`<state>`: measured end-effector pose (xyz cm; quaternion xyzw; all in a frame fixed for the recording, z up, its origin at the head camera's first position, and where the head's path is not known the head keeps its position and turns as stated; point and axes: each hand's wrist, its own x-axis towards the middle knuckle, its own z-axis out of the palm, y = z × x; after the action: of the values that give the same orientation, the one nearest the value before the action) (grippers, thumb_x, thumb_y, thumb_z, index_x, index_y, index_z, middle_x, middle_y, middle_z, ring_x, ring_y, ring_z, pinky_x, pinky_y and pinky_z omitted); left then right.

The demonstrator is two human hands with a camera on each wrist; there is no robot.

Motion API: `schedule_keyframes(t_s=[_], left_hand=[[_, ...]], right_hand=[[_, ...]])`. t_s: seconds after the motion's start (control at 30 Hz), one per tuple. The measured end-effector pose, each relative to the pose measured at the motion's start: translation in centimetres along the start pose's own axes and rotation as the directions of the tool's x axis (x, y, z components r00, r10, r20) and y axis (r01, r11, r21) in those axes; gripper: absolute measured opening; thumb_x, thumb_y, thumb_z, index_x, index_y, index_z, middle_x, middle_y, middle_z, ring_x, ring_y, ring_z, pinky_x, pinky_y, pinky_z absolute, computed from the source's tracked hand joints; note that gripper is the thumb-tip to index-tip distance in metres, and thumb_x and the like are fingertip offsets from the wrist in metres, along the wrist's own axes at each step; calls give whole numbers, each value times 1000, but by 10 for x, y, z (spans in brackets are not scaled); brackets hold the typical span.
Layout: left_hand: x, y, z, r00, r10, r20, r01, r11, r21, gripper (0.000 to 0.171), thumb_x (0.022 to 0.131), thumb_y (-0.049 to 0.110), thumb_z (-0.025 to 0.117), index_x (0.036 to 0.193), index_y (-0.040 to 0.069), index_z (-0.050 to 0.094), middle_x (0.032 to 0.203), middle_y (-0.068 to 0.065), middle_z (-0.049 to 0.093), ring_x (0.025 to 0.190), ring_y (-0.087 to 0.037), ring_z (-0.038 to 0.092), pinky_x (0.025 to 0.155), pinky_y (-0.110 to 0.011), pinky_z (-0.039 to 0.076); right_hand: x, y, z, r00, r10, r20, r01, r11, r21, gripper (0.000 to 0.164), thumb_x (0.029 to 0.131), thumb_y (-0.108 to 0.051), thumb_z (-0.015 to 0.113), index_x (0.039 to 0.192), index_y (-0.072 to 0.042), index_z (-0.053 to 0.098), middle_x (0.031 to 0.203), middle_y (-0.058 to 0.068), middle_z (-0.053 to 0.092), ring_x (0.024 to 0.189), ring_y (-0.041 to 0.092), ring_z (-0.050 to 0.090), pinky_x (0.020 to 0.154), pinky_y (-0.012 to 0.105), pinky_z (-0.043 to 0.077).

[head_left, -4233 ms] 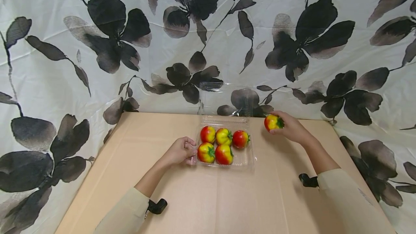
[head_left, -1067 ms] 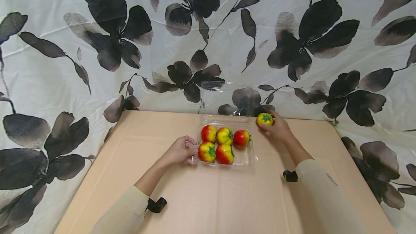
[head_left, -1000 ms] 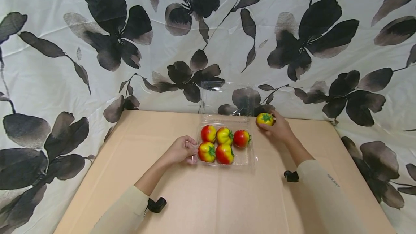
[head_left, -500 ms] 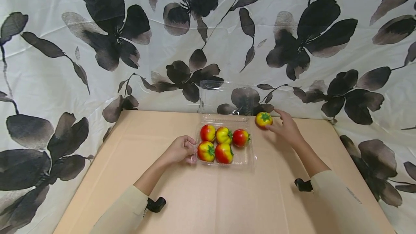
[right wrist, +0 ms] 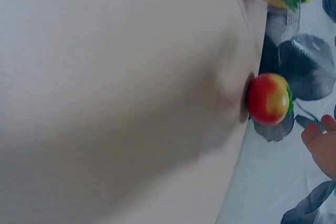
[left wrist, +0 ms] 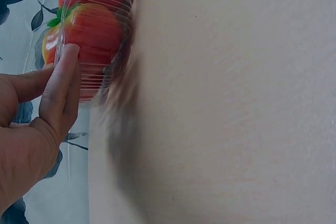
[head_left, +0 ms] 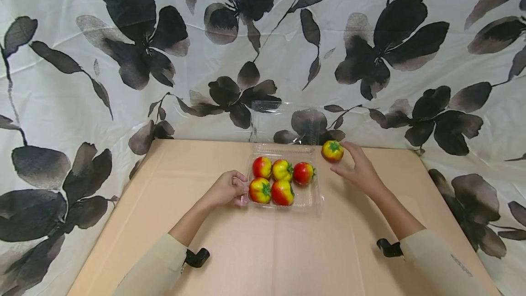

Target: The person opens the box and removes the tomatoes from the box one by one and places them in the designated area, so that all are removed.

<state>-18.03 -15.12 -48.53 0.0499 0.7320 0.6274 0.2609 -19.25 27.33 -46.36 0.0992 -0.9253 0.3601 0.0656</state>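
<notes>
My left hand [head_left: 226,189] pinches the left rim of a clear plastic clamshell box [head_left: 306,199]; thumb and fingers meet at its edge in the left wrist view. Inside lie several red-and-yellow fruits [head_left: 282,192] with green leafy tops, their exact kind unclear. Another such fruit [head_left: 332,150] rests on the table just beyond the box's back right corner, its green top turned up. Close to its right side is my right hand [head_left: 361,170], thumb and fingers spread apart and holding nothing. The right wrist view has this loose fruit [right wrist: 269,99] apart from the fingertips [right wrist: 312,132].
The box's clear lid [head_left: 283,124] stands raised at the back against a white cloth with dark flowers [head_left: 242,8]. A light tan tabletop [head_left: 263,250] lies under everything, its far edge close behind the loose fruit. Black wrist cameras [head_left: 197,258] sit on both wrists.
My right hand brought the fruit leftward, set it down beside the box's back right corner, let go and drew back to the right. My left hand has stayed at the box rim.
</notes>
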Motion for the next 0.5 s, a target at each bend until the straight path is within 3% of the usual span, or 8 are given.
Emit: schedule_keyframes(t_s=[0.3,0.5], left_hand=[[0,0,0,1000,-2,-5,2,1000,-12,29,97,-11,59,122,-13,45,81,-12,64,64,-19,70,64,-37,67],[0,0,0,1000,5,4,-5,1000,-16,30,97,-10,59,123,-13,44,81,-13,65,63,-19,70,65,-38,67]], right_hand=[[-7,-16,11,996,-19,83,20,1000,-16,86,85,-24,86,155,-3,40,162,24,36,150,47,31,122,69,29],[-8,-26,20,986,-71,148,77,996,-37,89,83,-21,88,156,-3,40,159,20,43,145,44,41,120,66,35]])
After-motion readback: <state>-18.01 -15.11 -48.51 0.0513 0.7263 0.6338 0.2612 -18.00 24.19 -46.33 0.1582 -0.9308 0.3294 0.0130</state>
